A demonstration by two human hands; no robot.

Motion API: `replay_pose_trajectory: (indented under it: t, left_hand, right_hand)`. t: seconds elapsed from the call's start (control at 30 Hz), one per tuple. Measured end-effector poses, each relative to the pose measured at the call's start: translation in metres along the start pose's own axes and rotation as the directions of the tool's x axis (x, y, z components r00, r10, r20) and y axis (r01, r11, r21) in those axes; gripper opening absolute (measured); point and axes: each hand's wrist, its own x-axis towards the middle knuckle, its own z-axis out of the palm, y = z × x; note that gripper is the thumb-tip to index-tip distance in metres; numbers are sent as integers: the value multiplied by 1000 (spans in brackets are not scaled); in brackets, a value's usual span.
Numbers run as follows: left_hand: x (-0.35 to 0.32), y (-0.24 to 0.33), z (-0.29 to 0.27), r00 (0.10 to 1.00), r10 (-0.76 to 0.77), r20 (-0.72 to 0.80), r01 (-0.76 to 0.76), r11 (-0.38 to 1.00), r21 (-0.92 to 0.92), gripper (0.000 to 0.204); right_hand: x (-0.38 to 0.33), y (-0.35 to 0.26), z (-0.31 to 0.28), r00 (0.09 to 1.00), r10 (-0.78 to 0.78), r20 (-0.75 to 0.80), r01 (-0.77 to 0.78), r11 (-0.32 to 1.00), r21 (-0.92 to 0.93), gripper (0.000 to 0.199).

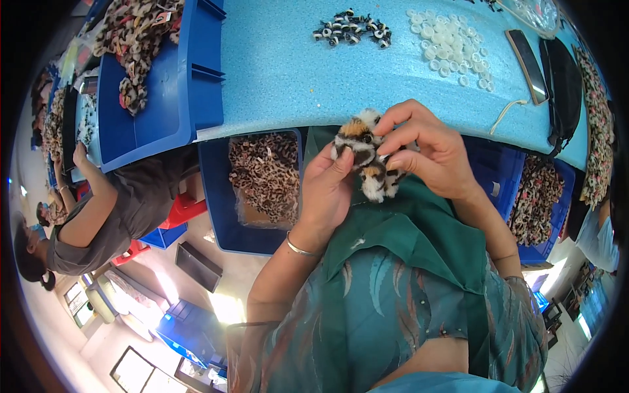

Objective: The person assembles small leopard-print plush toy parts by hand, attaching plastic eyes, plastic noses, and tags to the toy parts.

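A small plush animal (372, 185) in white, black and orange-brown fur is held over my lap, just off the table's near edge. My left hand (322, 196) wraps round its left side, with the thumb pressed on the fur. From the right, my right hand (432, 149) grips the toy's upper part between bent fingers and thumb. A dark round eye shows on the toy near these fingertips. What else the right fingertips may hold is hidden. Further back lie a heap of small black-and-white plastic pieces (352, 30) and a spread of translucent plastic rings (452, 51).
A blue crate (147, 78) of plush pieces stands on the light-blue table (275, 85) at left. Below the edge are blue bins of plush, left (216, 203) and right (569, 209). A phone (526, 65) and black pouch (562, 92) lie right. Another person (111, 203) works at far left.
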Motion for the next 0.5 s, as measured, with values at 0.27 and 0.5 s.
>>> replay_pose_trajectory:
  t: [0.27, 0.5]
  left_hand:
    - [-10, -3, 1, 997, -53, 48, 52, 999, 9, 42]
    - [-13, -2, 7, 997, -66, 40, 68, 997, -28, 42]
  right_hand:
    - [-22, 29, 5, 975, 214, -62, -198, 961, 194, 10]
    - [-21, 9, 4, 999, 36, -21, -30, 970, 241, 14]
